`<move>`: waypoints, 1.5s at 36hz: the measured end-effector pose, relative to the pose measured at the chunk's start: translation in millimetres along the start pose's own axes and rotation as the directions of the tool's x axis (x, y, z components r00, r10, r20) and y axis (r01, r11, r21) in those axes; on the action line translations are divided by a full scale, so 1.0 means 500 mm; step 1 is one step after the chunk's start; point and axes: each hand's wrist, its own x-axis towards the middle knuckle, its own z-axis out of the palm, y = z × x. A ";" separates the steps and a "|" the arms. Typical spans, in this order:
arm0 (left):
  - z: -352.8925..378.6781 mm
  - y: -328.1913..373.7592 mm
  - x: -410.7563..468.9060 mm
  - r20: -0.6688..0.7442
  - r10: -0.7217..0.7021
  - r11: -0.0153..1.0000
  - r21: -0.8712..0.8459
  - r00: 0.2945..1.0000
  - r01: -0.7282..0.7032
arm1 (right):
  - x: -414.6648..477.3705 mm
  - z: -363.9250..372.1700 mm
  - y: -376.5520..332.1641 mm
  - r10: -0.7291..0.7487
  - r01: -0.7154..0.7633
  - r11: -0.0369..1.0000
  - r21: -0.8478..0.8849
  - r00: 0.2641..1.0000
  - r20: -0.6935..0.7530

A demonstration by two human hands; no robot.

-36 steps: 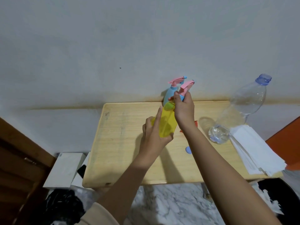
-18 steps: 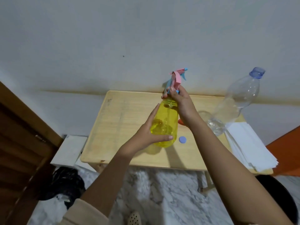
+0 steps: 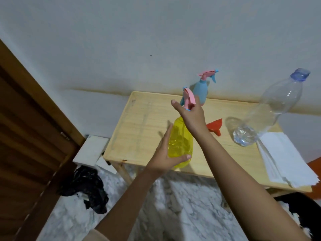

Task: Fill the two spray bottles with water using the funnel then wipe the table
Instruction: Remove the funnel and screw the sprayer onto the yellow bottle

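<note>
One spray bottle is held over the surface's near edge, between the left hand low on its body and the right hand at its neck. The other spray bottle stands behind it at the far edge. To their right lies the funnel, then the water bottle, with a paper stack at the right end.

There is just the one view, from a wide-angle camera on the person's head, looking forward and steeply down over both forearms. It sits close above the wooden table, facing the pale wall behind it, with the left hand and right hand near mid-frame. The marble floor fills the bottom and a wooden door bends along the left edge.
</note>
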 end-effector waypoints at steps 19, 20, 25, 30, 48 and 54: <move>-0.198 -0.123 -0.075 0.077 -0.431 0.825 0.437 0.899 0.358 | -0.114 0.146 0.098 0.190 -0.182 0.972 -0.152 0.981 0.042; -0.202 -0.132 -0.076 0.088 -0.451 0.798 0.485 0.888 0.357 | -0.121 0.151 0.106 0.212 -0.201 0.962 -0.184 0.976 0.043; -0.205 -0.156 -0.071 0.130 -0.491 0.719 0.618 0.861 0.317 | -0.145 0.167 0.135 0.304 -0.281 0.922 -0.266 0.951 0.047; -0.200 -0.155 -0.059 0.119 -0.469 0.735 0.602 0.875 0.312 | -0.156 0.175 0.131 0.357 -0.331 0.907 -0.258 0.932 0.057; -0.204 -0.148 -0.038 0.023 -0.424 0.671 0.679 0.905 0.297 | -0.142 0.184 0.125 0.505 -0.484 0.857 -0.177 0.858 0.096; -0.208 -0.148 -0.039 -0.011 -0.444 0.603 0.736 0.896 0.308 | -0.139 0.192 0.116 0.460 -0.425 0.875 -0.233 0.879 0.124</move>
